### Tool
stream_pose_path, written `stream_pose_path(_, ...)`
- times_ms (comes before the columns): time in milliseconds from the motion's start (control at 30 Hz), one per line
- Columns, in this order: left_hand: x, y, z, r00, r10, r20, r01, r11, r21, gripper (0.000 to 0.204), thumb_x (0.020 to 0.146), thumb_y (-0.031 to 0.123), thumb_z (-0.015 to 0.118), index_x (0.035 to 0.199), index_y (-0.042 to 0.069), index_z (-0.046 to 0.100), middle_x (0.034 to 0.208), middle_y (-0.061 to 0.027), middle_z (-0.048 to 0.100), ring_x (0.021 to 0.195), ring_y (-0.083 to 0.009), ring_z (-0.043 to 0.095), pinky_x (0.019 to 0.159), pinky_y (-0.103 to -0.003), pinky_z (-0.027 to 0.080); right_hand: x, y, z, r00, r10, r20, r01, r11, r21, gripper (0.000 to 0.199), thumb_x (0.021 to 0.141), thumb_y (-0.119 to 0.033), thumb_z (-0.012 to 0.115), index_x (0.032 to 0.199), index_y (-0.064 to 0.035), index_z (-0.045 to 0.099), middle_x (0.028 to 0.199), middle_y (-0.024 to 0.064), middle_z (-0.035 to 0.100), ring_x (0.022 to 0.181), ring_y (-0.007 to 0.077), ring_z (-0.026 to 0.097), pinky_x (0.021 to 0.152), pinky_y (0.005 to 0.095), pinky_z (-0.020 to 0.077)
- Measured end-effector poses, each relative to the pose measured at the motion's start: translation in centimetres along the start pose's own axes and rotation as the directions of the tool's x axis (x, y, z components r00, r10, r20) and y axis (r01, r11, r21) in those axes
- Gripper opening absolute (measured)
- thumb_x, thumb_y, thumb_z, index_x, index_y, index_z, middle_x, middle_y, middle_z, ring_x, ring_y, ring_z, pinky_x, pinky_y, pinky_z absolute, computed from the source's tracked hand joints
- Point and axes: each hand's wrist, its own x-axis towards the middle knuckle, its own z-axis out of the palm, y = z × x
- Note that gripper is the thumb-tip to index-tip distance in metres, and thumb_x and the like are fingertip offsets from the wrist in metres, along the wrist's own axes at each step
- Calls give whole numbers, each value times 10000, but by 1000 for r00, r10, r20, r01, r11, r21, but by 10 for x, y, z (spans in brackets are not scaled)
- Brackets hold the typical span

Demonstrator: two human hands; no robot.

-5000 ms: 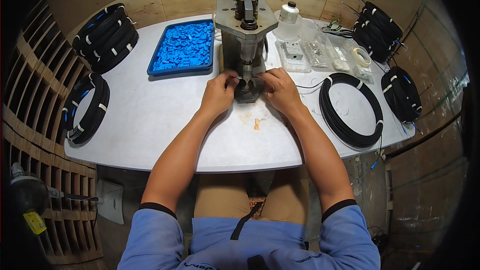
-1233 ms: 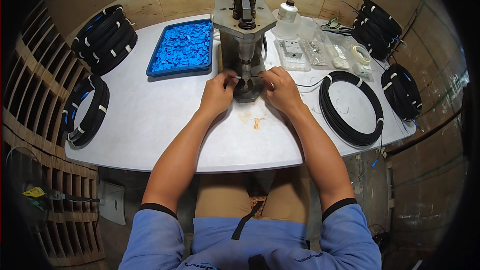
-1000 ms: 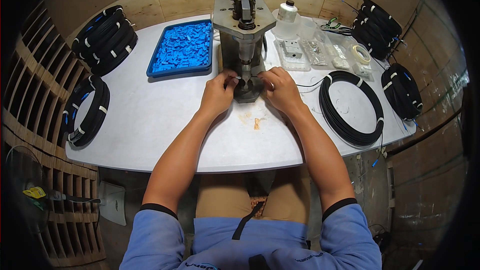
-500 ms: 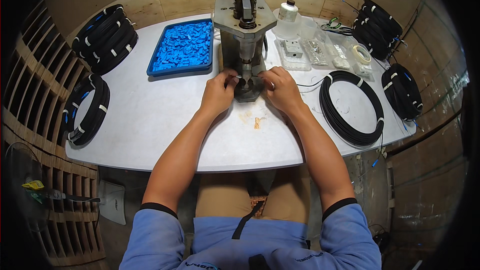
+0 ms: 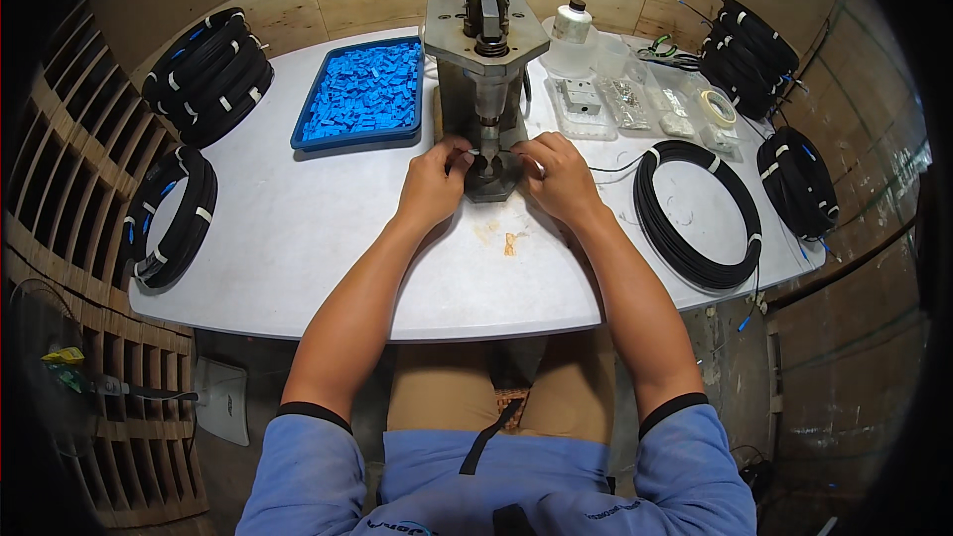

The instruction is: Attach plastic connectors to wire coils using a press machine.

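Note:
A metal bench press [image 5: 486, 60] stands at the far middle of the table, its ram lowered to the small base block. My left hand [image 5: 434, 182] is at the left side of the ram, thumb and forefinger pinched on something small and pale that I cannot make out. On the other side, my right hand [image 5: 564, 179] is closed around a thin black cable [image 5: 608, 170] beside the ram. That cable runs right to a large black cable coil [image 5: 650, 223] lying flat. Exactly what sits under the ram is hidden by its tip and my fingers.
A blue tray [image 5: 298, 144] full of small blue clips stands left of the press. Black cable coils [image 5: 208, 74] are stacked at both table sides. A white bottle [image 5: 571, 22], a small metal box [image 5: 578, 97] and bags of small parts [image 5: 627, 104] lie at the back right.

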Motion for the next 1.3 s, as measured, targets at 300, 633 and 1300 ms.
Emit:
stream_pose_path(300, 0, 1, -1, 1000, -22, 22, 22, 1000, -12, 201, 953, 144, 654, 1106, 22, 699, 936, -216, 749, 859, -339, 743, 785, -391, 557, 1, -2, 0, 1000, -10, -20, 10, 1000, 13, 222, 774, 22, 709, 975, -71, 728, 895, 96, 670, 886, 316, 640, 796, 401, 531)
stream_pose_path(633, 0, 2, -2, 1000, -23, 21, 23, 1000, 0, 199, 953, 142, 655, 1110, 25, 694, 943, -219, 751, 867, -337, 747, 786, -389, 560, 1, -3, 2, 999, -19, -39, 19, 1000, 6, 225, 779, 35, 699, 978, -65, 726, 913, 89, 674, 907, 304, 641, 810, 398, 533)
stream_pose_path(1300, 1, 3, -2, 999, -34, 32, 34, 999, -19, 198, 956, 138, 654, 1107, 17, 697, 952, -217, 753, 886, -338, 748, 801, -388, 562, 0, -1, 1, 999, -22, -27, 23, 1000, 2, 252, 761, 39, 707, 988, -70, 727, 880, 96, 656, 867, 310, 635, 780, 399, 531)
